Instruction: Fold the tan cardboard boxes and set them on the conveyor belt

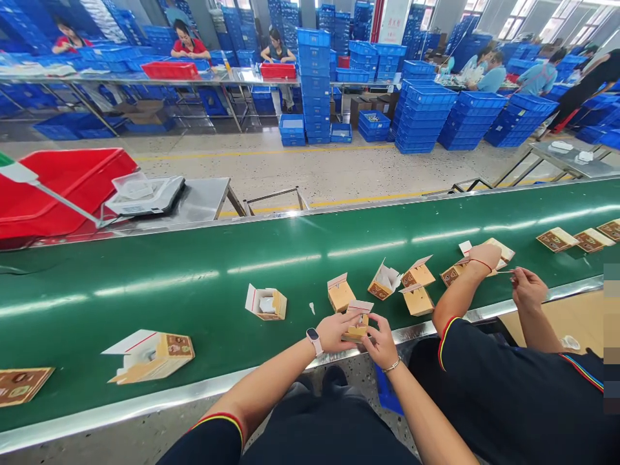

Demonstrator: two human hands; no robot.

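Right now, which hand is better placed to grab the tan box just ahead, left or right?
Left, I think. Both hands are holding the small carton, but the left hand sits right below the tan cardboard box, while the right hand is farther from it.

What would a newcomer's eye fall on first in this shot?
The wide green conveyor belt dominates the foreground, scattered with open cardboard cartons. At its near edge, the person's left hand and right hand meet on a small cardboard box. Beyond, stacks of blue plastic crates crowd the factory floor, with a large red tote at far left.
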